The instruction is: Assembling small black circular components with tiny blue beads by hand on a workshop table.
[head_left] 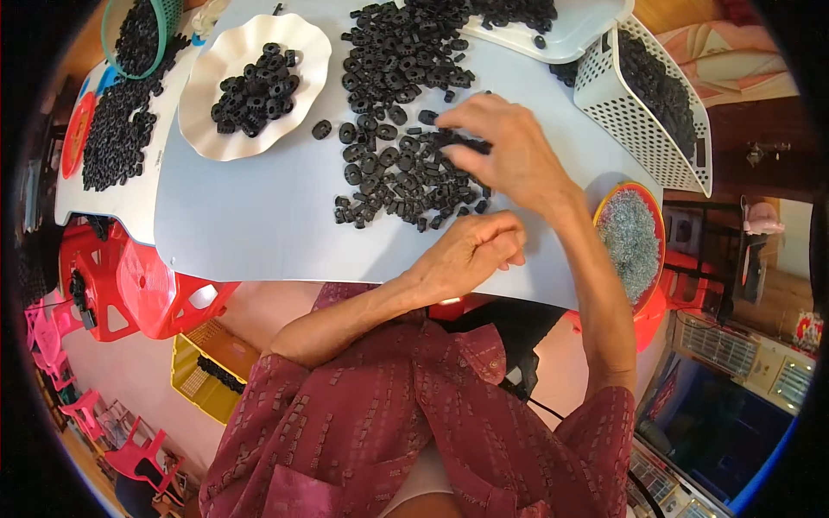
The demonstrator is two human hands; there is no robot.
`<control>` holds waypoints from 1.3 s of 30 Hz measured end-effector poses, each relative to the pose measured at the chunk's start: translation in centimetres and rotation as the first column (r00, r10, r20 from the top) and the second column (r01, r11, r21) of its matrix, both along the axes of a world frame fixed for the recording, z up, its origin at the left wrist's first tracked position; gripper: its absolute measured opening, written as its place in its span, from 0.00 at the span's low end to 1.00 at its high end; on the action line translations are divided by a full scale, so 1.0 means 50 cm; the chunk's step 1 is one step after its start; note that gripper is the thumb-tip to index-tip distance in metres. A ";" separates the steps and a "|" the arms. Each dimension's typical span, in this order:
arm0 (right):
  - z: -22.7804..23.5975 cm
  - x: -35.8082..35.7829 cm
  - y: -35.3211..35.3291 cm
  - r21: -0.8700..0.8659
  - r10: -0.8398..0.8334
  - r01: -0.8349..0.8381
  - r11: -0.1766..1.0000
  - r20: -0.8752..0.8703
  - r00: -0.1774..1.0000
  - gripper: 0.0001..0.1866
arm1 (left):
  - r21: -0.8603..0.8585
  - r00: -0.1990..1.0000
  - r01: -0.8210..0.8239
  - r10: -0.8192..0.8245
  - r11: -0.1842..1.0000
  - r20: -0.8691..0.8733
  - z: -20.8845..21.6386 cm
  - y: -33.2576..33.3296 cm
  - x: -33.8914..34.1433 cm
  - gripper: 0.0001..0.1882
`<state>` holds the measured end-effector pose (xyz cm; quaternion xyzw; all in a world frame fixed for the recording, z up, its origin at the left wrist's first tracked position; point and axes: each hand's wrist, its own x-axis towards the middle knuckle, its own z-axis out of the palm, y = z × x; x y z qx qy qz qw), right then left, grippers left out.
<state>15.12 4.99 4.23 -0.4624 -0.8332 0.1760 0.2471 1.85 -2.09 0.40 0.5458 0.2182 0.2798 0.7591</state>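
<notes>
A spread of small black plastic pieces [401,164], oval with holes and resembling cord locks, covers the middle of the pale table. My right hand [509,147] reaches over the right side of this spread. Its thumb and fingers are apart, with loose pieces lying between and beneath them; none is plainly gripped. Close to the table's near edge, my left hand [466,259] is curled closed below the pile. Whatever its fingers may hold is hidden. To the left, a white wavy-rimmed plate [200,121] carries a heap of similar black pieces.
A white perforated basket [604,99] of black pieces stands at the back right, beside a white tray [570,39]. A bowl [662,233] of tiny silvery parts is near my right forearm. More pieces [121,129] lie far left. Red stools [155,289] and a yellow crate [186,371] sit below.
</notes>
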 end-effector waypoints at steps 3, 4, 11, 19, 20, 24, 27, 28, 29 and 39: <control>-0.005 -0.022 -0.014 0.037 -0.061 0.055 0.998 0.205 0.977 0.12 | 0.001 1.000 0.000 0.000 1.000 -0.012 0.004 -0.001 0.004 0.13; -0.006 -0.023 -0.013 0.017 -0.089 0.087 0.996 0.233 0.968 0.12 | 0.004 1.000 0.002 -0.002 1.000 -0.015 0.005 -0.001 0.004 0.13; -0.021 0.011 -0.029 0.107 -0.135 0.131 0.986 0.033 0.990 0.12 | 0.003 0.999 -0.009 0.009 1.000 -0.041 0.003 -0.004 0.009 0.12; -0.007 0.036 -0.154 -0.181 -0.394 0.350 0.919 -0.444 0.805 0.12 | -0.227 0.982 -0.045 0.084 0.973 0.167 -0.021 -0.003 0.003 0.13; -0.010 0.040 -0.169 -0.203 -0.426 0.375 0.905 -0.472 0.772 0.12 | -0.277 0.975 -0.039 0.097 0.960 0.198 -0.019 0.000 0.003 0.14; -0.018 0.038 -0.220 -0.201 -0.449 0.412 0.889 -0.567 0.690 0.10 | -0.371 0.960 -0.008 0.112 0.929 0.258 -0.012 0.010 0.012 0.16; -0.043 0.029 -0.245 -0.139 -0.429 0.448 0.883 -0.628 0.650 0.09 | -0.396 0.954 0.056 0.067 0.916 0.291 -0.018 0.016 0.013 0.15; -0.045 0.022 -0.254 -0.233 -0.440 0.402 0.885 -0.701 0.562 0.09 | -0.401 0.956 0.079 0.045 0.913 0.289 -0.021 0.018 0.011 0.15; -0.047 0.015 -0.263 -0.318 -0.454 0.342 0.884 -0.761 0.464 0.09 | -0.405 0.958 0.100 0.022 0.909 0.286 -0.023 0.019 0.010 0.15; -0.079 0.008 -0.296 -0.128 -0.506 0.598 0.791 -0.687 0.522 0.08 | -0.327 0.972 -0.073 0.141 0.942 0.189 -0.003 -0.015 0.024 0.11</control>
